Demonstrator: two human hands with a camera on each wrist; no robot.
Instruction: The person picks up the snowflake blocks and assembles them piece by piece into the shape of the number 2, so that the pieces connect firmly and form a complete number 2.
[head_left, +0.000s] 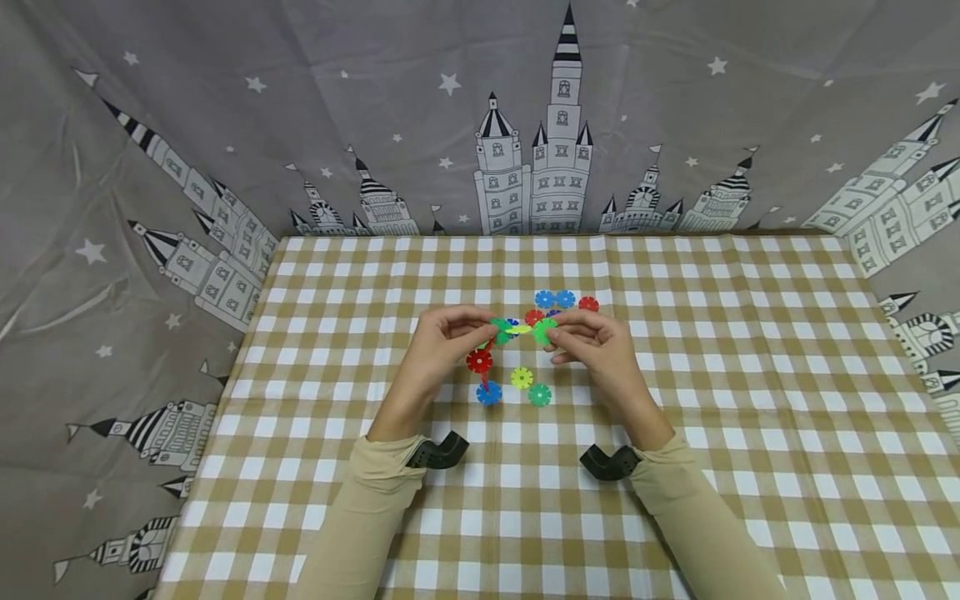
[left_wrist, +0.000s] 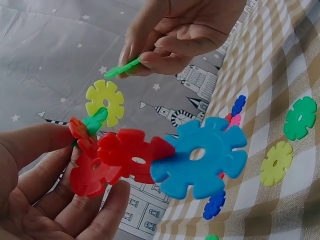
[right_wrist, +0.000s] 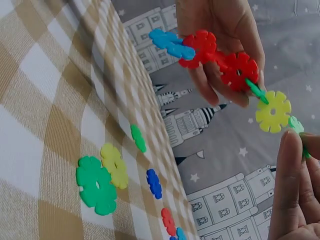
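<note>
My left hand (head_left: 450, 337) holds a chain of slotted plastic snowflake discs. A blue disc (left_wrist: 200, 157) is at one end, followed by red discs (left_wrist: 137, 155) and a green disc (left_wrist: 96, 120). At the other end is a yellow disc (left_wrist: 105, 102), edge-on in the head view. A light green disc (head_left: 544, 331) is pinched between the thumb and fingers of my right hand (head_left: 600, 342). Its edge is very close to the yellow disc; the left wrist view shows a small gap. The chain hangs above the table.
On the checked tablecloth (head_left: 337, 367) lie a loose yellow disc (head_left: 522, 378) and a green disc (head_left: 540, 395) near me. Blue discs (head_left: 554, 298) and red discs (head_left: 588, 304) are spread behind my hands. A grey castle-print curtain (head_left: 420, 100) stands behind the table.
</note>
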